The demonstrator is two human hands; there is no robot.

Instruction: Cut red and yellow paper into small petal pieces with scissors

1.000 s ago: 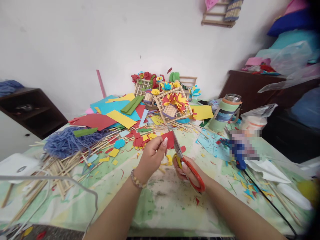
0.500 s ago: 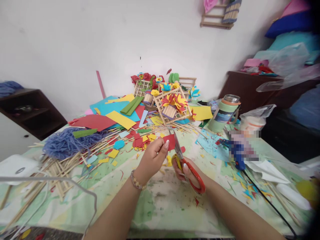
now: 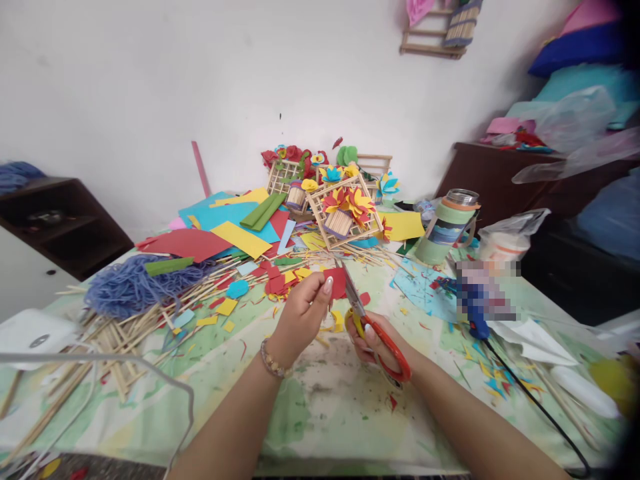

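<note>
Bracelet (image 3: 273,360): around the left wrist.
Right hand (image 3: 373,343): fingers curled closed around the handles of the scissors (image 3: 357,293), thumb on top.
Left hand (image 3: 303,308): thumb and fingers pinched together on the near left part of the red paper (image 3: 339,283) — no gap shows between the tips.
Scissors: in front of the person, over the cloth (image 3: 310,433); long axis slanting from the red handle at near right to the tips at far left — blades pointing away, slightly parted at the ends.
Red paper: between the left hand and the blades, its right edge against them.
Yarn (image 3: 140,290): a blue heap on the left, beside loose sticks (image 3: 117,347).
Bottle (image 3: 445,230): green, on the right, beyond the glue gun (image 3: 478,317).
Frame (image 3: 318,220): past the blade tips, tilted, with red-and-yellow flowers (image 3: 357,200).
Wall (image 3: 225,80): white, behind everything.
</note>
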